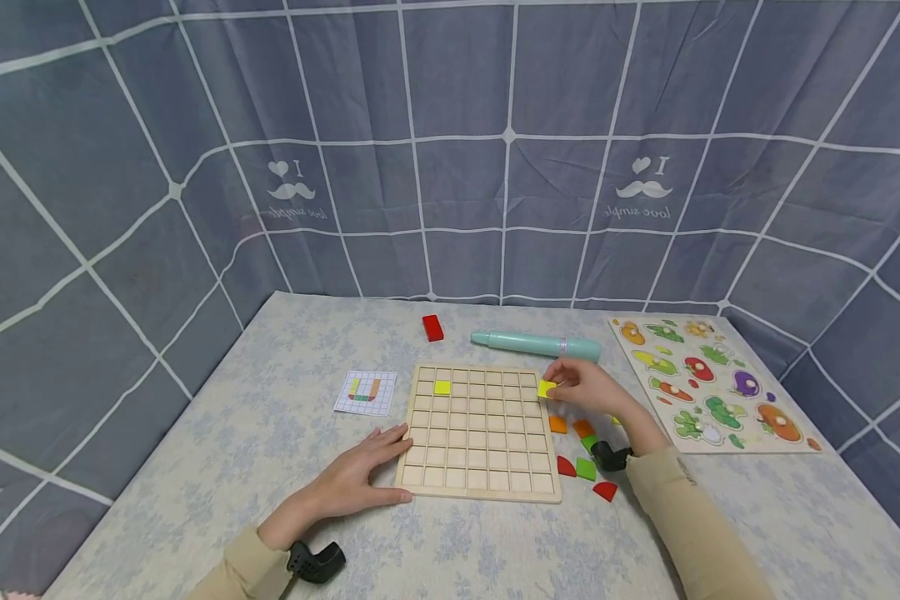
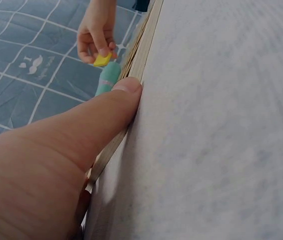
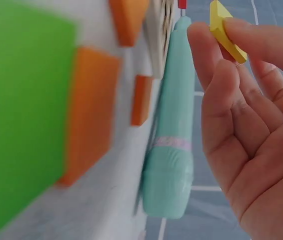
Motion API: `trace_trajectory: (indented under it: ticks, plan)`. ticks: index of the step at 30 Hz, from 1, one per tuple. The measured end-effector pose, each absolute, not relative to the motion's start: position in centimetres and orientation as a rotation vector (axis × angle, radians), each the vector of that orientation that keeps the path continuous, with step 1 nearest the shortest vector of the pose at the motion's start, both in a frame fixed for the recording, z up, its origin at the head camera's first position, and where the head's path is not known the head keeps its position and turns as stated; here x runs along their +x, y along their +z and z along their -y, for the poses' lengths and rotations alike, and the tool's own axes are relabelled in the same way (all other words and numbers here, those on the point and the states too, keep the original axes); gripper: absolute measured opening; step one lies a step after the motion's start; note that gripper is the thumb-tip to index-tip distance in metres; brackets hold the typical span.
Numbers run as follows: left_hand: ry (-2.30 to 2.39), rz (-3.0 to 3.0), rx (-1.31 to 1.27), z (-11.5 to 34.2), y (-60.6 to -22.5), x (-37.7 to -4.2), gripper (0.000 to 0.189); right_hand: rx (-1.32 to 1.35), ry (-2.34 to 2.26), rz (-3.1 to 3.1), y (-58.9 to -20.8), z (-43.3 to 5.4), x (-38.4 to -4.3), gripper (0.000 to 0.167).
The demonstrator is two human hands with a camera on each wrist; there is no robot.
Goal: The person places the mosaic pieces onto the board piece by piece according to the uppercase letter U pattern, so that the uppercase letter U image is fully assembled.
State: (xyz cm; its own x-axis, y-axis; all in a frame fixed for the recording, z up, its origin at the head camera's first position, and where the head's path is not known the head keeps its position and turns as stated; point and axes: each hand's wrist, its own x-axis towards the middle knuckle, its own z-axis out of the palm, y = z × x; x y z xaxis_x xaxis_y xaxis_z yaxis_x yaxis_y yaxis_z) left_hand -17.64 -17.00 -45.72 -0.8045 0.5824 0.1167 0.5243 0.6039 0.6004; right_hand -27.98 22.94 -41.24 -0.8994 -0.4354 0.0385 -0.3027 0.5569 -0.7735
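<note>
A wooden grid board (image 1: 487, 433) lies flat on the table, with one yellow square tile (image 1: 442, 387) in a cell near its top left. My right hand (image 1: 588, 390) pinches another yellow tile (image 3: 226, 31) between thumb and fingertips, over the board's upper right edge. My left hand (image 1: 356, 475) rests at the board's lower left edge, fingers spread; in the left wrist view its thumb (image 2: 116, 107) lies against the board's side. Right of the board lie orange tiles (image 1: 558, 425), green tiles (image 1: 586, 468) and red curved pieces (image 1: 605, 491). Left of it is a pattern card (image 1: 365, 393) with a coloured U shape.
A teal marker-shaped tube (image 1: 536, 343) lies behind the board, and a red block (image 1: 432, 327) sits to its left. At the right stands out a vegetable puzzle board (image 1: 712, 387). A grid-patterned curtain (image 1: 457, 150) hangs along the table's back and sides.
</note>
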Motion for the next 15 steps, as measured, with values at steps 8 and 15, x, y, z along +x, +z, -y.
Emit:
trace_trajectory:
  ticks: [8,15]
  plan:
    - [0.984,-2.719,0.931,17.1,-45.7,-17.6,0.077,-0.655,-1.224,-2.646,-39.8,-20.6,-28.9,0.021]
    - [0.989,-2.717,0.943,17.1,-45.8,-17.6,0.077,-0.683,-1.261,-2.583,-39.3,-17.9,-29.4,0.023]
